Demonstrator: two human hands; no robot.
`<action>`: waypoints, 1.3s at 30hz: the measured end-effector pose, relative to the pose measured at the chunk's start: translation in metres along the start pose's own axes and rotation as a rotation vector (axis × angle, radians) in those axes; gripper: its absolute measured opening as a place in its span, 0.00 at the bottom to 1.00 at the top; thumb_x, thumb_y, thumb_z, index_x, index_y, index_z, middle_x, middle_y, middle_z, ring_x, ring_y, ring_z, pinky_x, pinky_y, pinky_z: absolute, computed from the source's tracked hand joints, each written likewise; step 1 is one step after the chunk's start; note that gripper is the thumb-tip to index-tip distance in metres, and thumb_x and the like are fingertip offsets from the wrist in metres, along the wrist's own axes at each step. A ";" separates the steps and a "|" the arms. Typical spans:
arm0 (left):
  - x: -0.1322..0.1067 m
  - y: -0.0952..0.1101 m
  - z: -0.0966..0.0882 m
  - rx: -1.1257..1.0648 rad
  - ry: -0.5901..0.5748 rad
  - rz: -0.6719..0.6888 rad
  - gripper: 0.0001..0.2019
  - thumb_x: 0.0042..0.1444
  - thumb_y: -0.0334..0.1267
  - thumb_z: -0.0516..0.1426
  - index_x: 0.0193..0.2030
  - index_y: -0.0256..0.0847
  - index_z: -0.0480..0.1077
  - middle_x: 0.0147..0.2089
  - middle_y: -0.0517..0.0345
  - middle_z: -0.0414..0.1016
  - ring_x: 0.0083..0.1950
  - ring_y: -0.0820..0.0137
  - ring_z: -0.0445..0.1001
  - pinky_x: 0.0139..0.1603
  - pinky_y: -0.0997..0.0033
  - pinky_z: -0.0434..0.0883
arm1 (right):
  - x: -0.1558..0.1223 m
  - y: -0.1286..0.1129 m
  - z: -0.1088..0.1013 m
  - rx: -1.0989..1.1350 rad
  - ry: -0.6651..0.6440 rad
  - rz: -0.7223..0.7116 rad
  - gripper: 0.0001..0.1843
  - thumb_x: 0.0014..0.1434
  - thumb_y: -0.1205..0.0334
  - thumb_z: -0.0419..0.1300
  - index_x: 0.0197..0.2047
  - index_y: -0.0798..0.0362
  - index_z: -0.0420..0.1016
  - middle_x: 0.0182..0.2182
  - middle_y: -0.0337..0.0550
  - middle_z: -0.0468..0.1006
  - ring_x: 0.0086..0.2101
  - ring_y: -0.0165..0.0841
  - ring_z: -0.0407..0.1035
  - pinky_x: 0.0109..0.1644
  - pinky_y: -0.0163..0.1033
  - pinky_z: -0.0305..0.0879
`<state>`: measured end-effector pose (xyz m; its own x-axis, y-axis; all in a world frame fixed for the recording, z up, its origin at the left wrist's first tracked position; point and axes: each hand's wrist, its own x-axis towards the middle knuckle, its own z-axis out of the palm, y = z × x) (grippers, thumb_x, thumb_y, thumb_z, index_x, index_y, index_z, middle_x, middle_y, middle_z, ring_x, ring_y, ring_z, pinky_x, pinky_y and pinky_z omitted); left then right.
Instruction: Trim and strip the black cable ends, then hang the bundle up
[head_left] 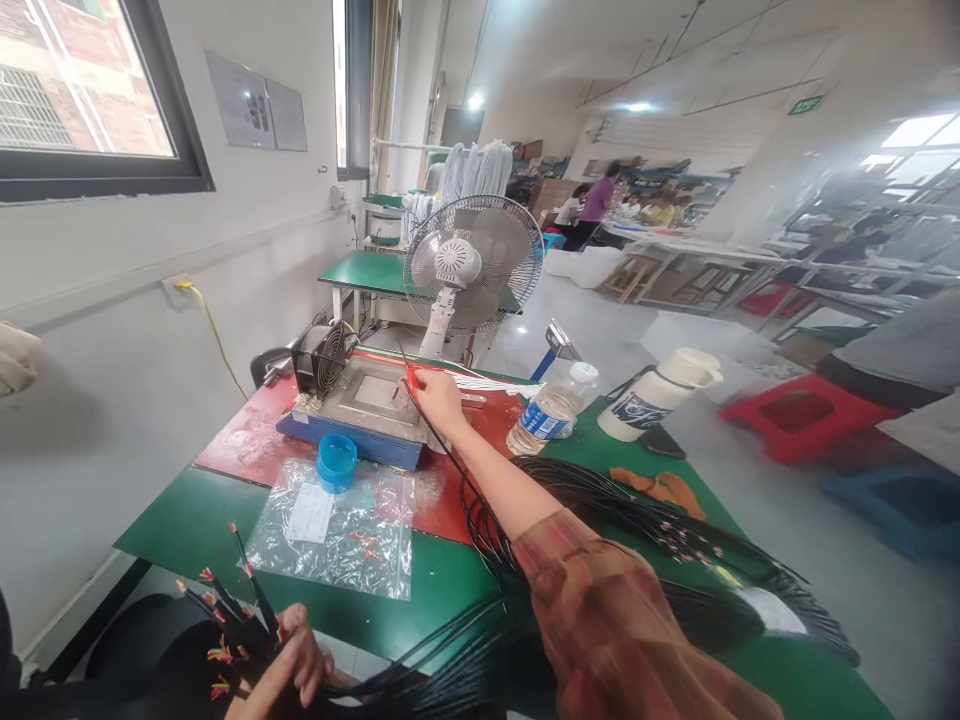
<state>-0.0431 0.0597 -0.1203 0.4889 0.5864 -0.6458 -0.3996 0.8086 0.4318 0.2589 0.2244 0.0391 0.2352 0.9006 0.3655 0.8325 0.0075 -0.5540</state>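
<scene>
**WORKSHOP SURROUNDINGS**

A white wall [150, 330] runs along the left of the frame. It has a dark-framed window [82, 80] at the upper left, with two grey notice panels [255, 105] to the right of it. A yellow cord [214, 335] hangs from a wall socket. A green worktable [176, 535] fills the lower centre. A white fan [472, 265] stands at centre, with a second green table [364, 270] behind it. The floor [787, 500] is grey and glossy. Ceiling lights [474, 101] are lit at upper centre. A red stool [810, 415] stands at the right.

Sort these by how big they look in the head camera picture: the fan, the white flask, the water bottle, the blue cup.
1. fan: biggest by far.
2. white flask: just slightly bigger than the bottle, nearly alike.
3. water bottle.
4. blue cup: smallest, even though it sits nearest the camera.
</scene>
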 end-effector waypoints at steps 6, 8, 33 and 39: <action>0.000 0.003 0.001 -0.029 0.021 0.011 0.11 0.47 0.50 0.57 0.29 0.46 0.63 0.05 0.78 0.35 0.04 0.71 0.49 0.21 0.60 0.63 | -0.001 -0.002 0.001 -0.009 -0.030 0.015 0.13 0.55 0.55 0.55 0.25 0.53 0.74 0.22 0.37 0.72 0.26 0.28 0.62 0.26 0.32 0.44; 0.001 0.003 0.002 -0.017 0.114 -0.024 0.10 0.47 0.47 0.56 0.32 0.47 0.61 0.04 0.78 0.32 0.03 0.68 0.48 0.20 0.59 0.62 | -0.001 -0.001 0.002 -0.011 -0.038 0.021 0.14 0.55 0.54 0.55 0.25 0.53 0.74 0.22 0.38 0.72 0.26 0.28 0.62 0.26 0.31 0.44; 0.007 -0.005 -0.014 0.034 -0.051 0.018 0.26 0.26 0.44 0.68 0.15 0.46 0.50 0.05 0.78 0.28 0.04 0.70 0.51 0.23 0.59 0.61 | -0.004 -0.003 0.001 -0.008 -0.055 0.019 0.13 0.55 0.54 0.56 0.27 0.52 0.76 0.24 0.39 0.75 0.27 0.30 0.65 0.27 0.31 0.47; 0.010 -0.008 -0.024 -0.003 -0.038 0.046 0.21 0.32 0.48 0.65 0.18 0.47 0.55 0.05 0.78 0.30 0.05 0.70 0.51 0.24 0.58 0.62 | -0.004 -0.003 0.002 -0.021 -0.054 0.021 0.13 0.55 0.54 0.56 0.26 0.52 0.76 0.23 0.39 0.74 0.28 0.30 0.66 0.27 0.31 0.48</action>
<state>-0.0535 0.0578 -0.1460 0.4990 0.6240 -0.6014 -0.4245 0.7809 0.4582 0.2543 0.2215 0.0385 0.2257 0.9226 0.3129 0.8382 -0.0202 -0.5449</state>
